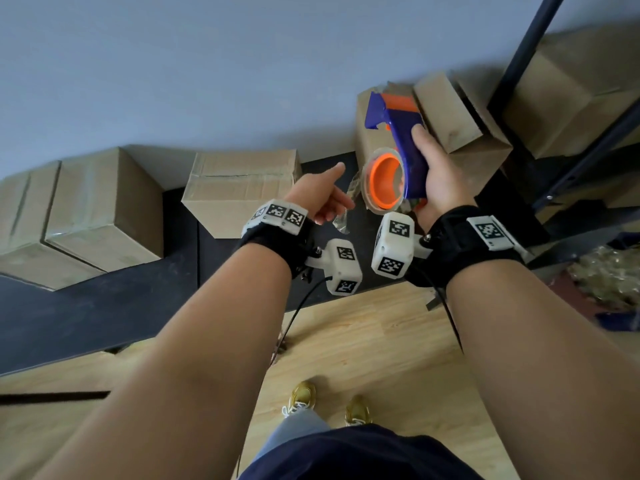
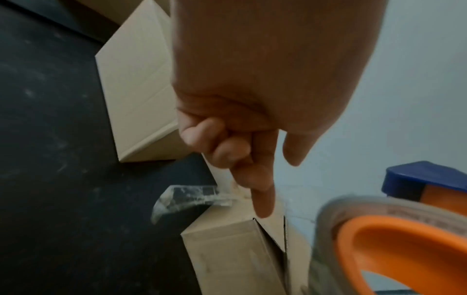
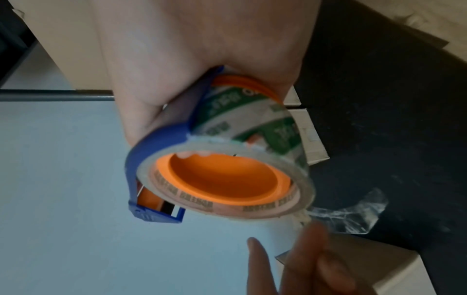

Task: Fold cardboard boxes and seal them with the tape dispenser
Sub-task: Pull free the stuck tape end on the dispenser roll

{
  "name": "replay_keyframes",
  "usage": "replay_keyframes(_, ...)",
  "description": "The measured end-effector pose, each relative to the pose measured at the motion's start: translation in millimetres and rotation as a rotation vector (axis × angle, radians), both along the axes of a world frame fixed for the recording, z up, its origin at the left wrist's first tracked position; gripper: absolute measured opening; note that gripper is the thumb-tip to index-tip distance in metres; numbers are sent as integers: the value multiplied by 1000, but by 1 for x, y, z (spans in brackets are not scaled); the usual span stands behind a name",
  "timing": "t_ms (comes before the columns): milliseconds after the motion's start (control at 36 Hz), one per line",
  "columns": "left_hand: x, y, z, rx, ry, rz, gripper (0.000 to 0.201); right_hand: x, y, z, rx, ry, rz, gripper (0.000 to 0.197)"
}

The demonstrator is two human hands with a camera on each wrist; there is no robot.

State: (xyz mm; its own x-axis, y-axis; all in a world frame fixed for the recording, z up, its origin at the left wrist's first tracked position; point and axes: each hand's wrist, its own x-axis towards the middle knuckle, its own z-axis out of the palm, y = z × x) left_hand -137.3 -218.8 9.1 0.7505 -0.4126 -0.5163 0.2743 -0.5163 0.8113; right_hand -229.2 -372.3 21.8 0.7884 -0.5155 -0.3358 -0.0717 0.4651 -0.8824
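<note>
Grips blue-and-orange tape dispenser point(image 1: 401, 140) in right hand point(image 1: 440, 178); holds left hand point(image 1: 318, 192) loose, empty. Seemingly mid-task: taped brown cardboard boxes point(image 1: 239, 188) at 10 o'clock.

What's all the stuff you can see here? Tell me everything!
tape dispenser: 1, blue and orange, in right grip.
tape roll: 1, clear, green print, on the dispenser.
loose tape end: 1, clear, hanging off the roll.
cardboard boxes: several, brown, on black mat by the wall.
shelf frame: 1, black, far right.
wooden floor: 1, light brown, underfoot.
shoes: 2, golden, bottom.
wrist cameras: 2, white, on black straps.
left grip: 1, index finger pointing, near the tape end; contact unclear.
right grip: 1, wrapped round the dispenser.
</note>
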Motion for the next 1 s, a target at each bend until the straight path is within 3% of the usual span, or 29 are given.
replay_keyframes(139,-5,7,-2,-134,236,109,64,-1,6,-4,-63,50,54,77)
replay_keyframes(250,-7,8,-3,-278,364,280,39,-5,13,-5,-106,68,124,66)
replay_keyframes(333,-6,9,-5,-352,359,384,18,-8,17,-6,-80,51,171,47)
replay_keyframes(417,-2,9,-6,-386,322,448,20,-8,23,-7,-39,65,206,41)
replay_keyframes(528,2,9,-4,-416,281,520,17,-7,28,-9,-28,88,243,46)
replay_keyframes(667,6,10,-4,-400,243,527,19,-3,29,-10,-14,88,269,41)
replay_keyframes(805,1,9,-6,-435,247,511,9,1,28,-18,-75,126,225,26)
replay_keyframes(1000,-2,0,-13,-438,285,650,15,1,27,-29,-28,177,167,48)
